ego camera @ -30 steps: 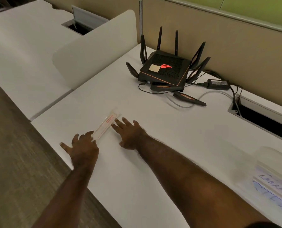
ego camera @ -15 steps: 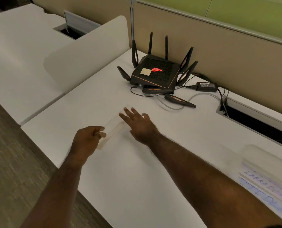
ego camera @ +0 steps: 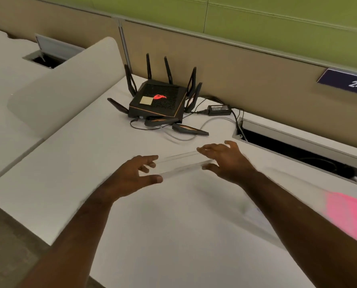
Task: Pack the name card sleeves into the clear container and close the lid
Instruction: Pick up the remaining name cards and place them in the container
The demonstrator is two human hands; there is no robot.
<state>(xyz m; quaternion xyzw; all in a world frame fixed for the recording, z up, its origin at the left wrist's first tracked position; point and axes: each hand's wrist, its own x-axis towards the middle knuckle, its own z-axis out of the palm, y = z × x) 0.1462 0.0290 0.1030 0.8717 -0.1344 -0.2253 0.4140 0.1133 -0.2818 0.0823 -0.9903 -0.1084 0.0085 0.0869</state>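
A long clear name card sleeve (ego camera: 180, 164) is held lengthwise between my two hands, just above the white desk (ego camera: 90, 154). My left hand (ego camera: 138, 173) pinches its left end with thumb and fingers. My right hand (ego camera: 225, 161) grips its right end. The sleeve is transparent and blurred by motion. The clear container is not recognisable in this view; a blurred pink shape (ego camera: 352, 217) shows at the right edge.
A black router (ego camera: 158, 102) with several antennas stands at the back of the desk, with cables and a power brick (ego camera: 218, 110) beside it. An open cable tray (ego camera: 300, 152) lies to the right. A white divider panel (ego camera: 59, 90) rises on the left.
The sleeve has been picked up off the desk. Both hands now hold its ends and have carried it to the right; the view has swung right too.
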